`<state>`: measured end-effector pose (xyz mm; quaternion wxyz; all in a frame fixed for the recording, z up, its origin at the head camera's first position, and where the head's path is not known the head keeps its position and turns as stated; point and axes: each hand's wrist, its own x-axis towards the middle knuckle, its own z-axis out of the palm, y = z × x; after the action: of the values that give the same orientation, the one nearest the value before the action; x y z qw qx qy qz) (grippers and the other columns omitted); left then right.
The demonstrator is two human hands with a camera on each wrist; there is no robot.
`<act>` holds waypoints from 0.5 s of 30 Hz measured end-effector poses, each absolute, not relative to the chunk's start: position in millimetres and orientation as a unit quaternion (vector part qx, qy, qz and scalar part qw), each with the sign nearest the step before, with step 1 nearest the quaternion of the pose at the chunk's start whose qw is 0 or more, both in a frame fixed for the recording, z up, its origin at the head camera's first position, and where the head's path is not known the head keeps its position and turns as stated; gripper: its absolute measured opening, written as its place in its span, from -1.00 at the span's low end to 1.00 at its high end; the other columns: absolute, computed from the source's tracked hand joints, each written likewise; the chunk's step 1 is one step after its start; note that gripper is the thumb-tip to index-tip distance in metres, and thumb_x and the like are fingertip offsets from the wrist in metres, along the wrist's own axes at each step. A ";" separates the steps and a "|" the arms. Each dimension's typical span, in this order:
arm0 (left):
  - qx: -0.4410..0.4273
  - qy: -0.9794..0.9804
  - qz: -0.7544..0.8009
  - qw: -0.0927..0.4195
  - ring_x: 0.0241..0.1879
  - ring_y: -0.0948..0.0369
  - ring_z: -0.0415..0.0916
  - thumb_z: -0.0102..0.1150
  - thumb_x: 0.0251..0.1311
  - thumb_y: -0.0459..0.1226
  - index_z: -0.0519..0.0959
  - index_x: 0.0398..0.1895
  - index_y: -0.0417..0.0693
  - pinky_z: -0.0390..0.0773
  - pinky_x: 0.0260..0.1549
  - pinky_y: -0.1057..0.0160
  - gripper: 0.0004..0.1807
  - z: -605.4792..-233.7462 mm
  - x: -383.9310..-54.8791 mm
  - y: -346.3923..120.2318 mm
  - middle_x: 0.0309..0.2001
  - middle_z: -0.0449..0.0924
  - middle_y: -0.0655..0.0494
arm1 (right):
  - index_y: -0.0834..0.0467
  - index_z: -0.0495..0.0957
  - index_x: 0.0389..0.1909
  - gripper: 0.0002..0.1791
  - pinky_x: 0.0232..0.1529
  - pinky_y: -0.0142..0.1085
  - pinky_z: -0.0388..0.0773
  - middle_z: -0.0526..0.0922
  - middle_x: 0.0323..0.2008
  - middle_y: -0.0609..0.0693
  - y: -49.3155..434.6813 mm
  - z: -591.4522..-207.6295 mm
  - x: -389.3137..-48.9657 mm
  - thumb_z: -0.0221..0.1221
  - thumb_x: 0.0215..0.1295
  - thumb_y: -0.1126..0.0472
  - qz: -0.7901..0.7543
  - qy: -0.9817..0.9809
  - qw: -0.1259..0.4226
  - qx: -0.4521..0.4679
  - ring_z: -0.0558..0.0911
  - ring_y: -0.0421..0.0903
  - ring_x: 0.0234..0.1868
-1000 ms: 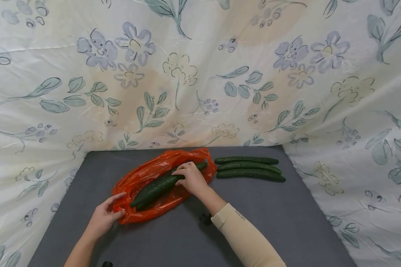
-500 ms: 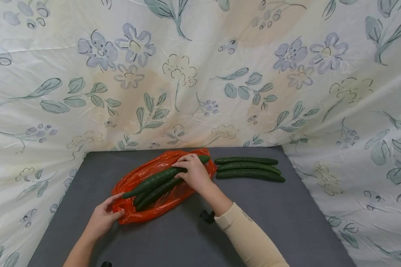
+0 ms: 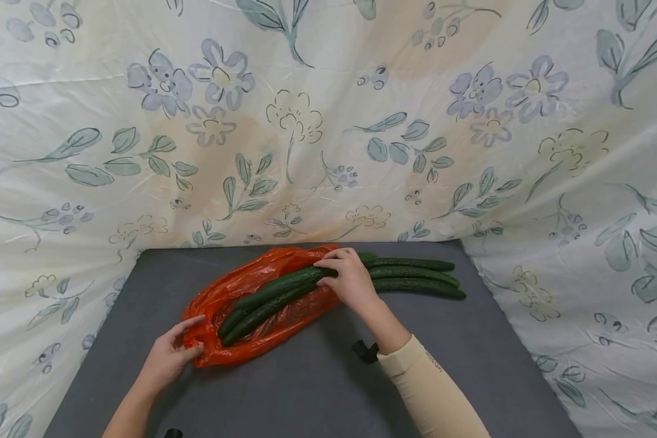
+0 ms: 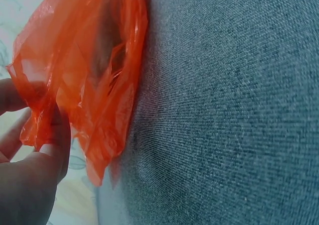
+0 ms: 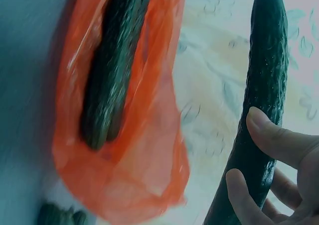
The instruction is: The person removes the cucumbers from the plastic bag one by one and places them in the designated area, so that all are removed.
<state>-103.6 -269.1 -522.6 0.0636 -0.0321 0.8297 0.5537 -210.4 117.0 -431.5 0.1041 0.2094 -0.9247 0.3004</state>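
My right hand (image 3: 353, 283) grips a dark green cucumber (image 3: 285, 283) between thumb and fingers. In the right wrist view this cucumber (image 5: 268, 60) is raised well apart from the bag, thumb across its side. Below it, an orange-red plastic bag (image 3: 227, 293) lies spread open on the table, with two more cucumbers (image 5: 114, 70) side by side inside. At the bag's near left end, my left hand (image 3: 166, 359) pinches the crumpled plastic. The left wrist view shows the gathered bag edge (image 4: 42, 125) between thumb and fingers.
Three cucumbers (image 3: 416, 286) lie in a row on the grey tabletop (image 3: 285, 389), right of the bag; my right hand and the held cucumber partly cover their left ends. A floral cloth (image 3: 328, 152) hangs behind the table and along both sides.
My right hand has gripped a cucumber in the bag, lifted it off the others and carried it to the right. My left hand stays at the bag's edge.
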 end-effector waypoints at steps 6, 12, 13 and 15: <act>-0.035 0.826 0.559 0.069 0.00 0.45 0.50 0.32 0.30 -0.27 0.32 0.47 -0.12 0.60 -0.14 0.43 -0.31 -525.5 -103.7 -267.0 0.41 0.30 -0.24 | -0.05 0.75 0.02 -0.62 0.08 -0.03 0.56 0.63 0.07 -0.03 151.3 -439.3 -214.7 0.45 0.13 0.20 0.298 -0.935 0.099 0.167 0.45 0.04 0.23; -0.039 0.835 0.545 0.071 0.00 0.47 0.49 0.32 0.31 -0.22 0.32 0.48 -0.10 0.59 -0.14 0.44 -0.31 -524.7 -103.2 -270.1 0.42 0.30 -0.24 | 0.02 0.75 0.02 -0.61 0.12 0.02 0.54 0.65 0.05 0.03 179.5 -439.1 -214.1 0.45 0.12 0.24 0.289 -0.939 0.107 0.153 0.45 0.10 0.22; -0.039 0.837 0.541 0.071 0.00 0.49 0.47 0.32 0.31 -0.21 0.32 0.48 -0.10 0.58 -0.14 0.45 -0.30 -524.7 -103.0 -270.2 0.43 0.29 -0.24 | 0.03 0.75 0.03 -0.61 0.13 0.02 0.53 0.65 0.05 0.04 183.7 -439.3 -213.8 0.45 0.12 0.23 0.287 -0.940 0.107 0.150 0.45 0.11 0.22; -0.040 0.838 0.539 0.073 0.01 0.49 0.46 0.32 0.31 -0.18 0.32 0.48 -0.10 0.58 -0.14 0.45 -0.30 -524.7 -102.2 -270.3 0.43 0.28 -0.24 | 0.03 0.75 0.03 -0.60 0.15 0.04 0.52 0.65 0.06 0.04 191.7 -441.0 -213.2 0.46 0.11 0.22 0.285 -0.942 0.107 0.141 0.45 0.11 0.21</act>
<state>-102.2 -270.3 -524.7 0.0731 -0.0401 0.8383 0.5388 -213.2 191.7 -441.0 0.1070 0.1405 -0.9420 0.2852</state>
